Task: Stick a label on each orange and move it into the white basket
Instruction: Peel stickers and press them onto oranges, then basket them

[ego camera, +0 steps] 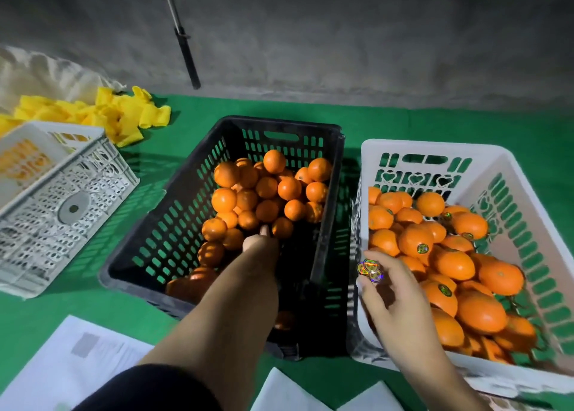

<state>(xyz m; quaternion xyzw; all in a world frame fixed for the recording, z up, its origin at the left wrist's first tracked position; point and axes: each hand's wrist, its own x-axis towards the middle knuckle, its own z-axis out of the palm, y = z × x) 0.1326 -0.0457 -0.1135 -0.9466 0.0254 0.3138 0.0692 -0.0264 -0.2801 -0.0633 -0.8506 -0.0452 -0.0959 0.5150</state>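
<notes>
A black basket (279, 125) in the middle holds a pile of plain oranges (267, 187). My left hand (261, 241) reaches down into it and touches the near edge of the pile; its fingers are mostly hidden behind the wrist. To the right stands the white basket (435, 149), filled with oranges (416, 239), several of them bearing round shiny stickers. My right hand (391, 286) hovers over the white basket's left rim and pinches a few shiny holographic labels (369, 271) at its fingertips.
A second white crate (62, 218) lies tilted at the left on the green cloth (403, 121). Yellow crumpled pieces (118, 112) are piled behind it. White paper sheets (77, 364) lie at the near edge. A dark pole (186, 47) leans on the grey wall.
</notes>
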